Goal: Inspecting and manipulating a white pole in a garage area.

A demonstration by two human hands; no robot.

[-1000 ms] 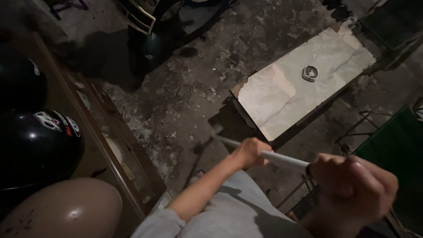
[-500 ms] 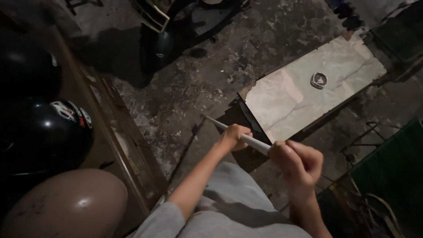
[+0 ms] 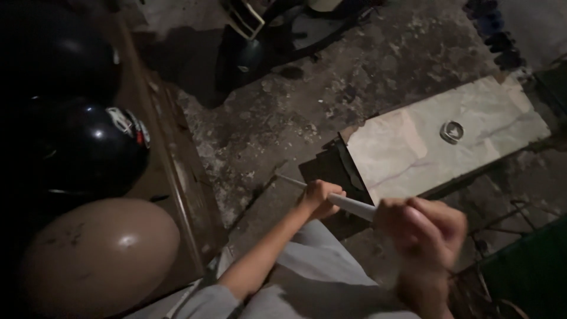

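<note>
Beyond the grip lies a pale marble-patterned rectangular slab [image 3: 437, 145], flat on the stained concrete floor [image 3: 331, 88], with a small round metal ring-shaped object [image 3: 452, 131] resting on its far half. To the left of the grip, well apart, a long wooden bench or shelf edge [image 3: 171, 171] carries a glossy black helmet [image 3: 97, 147] and a matte brown rounded helmet [image 3: 100, 251].

The long, slender white rod [image 3: 351, 204] is held between both hands, above the person's grey-clad lap [image 3: 319, 277]. Its near end disappears into the right hand; its far end tapers to a thin tip that projects past the left hand toward the floor. The rod appears rigid and straight, with no sag between the hands, and is judged light. The surface looks smooth, so it may slip under a loose hold. The thin tip is likely the weakest section; hold the thicker shaft.

The left hand [image 3: 319, 198] is wrapped closed around the rod at mid-length, fingers curled over the top. The right hand [image 3: 422, 227] is blurred; it is closed in a fist on the near end.
</note>
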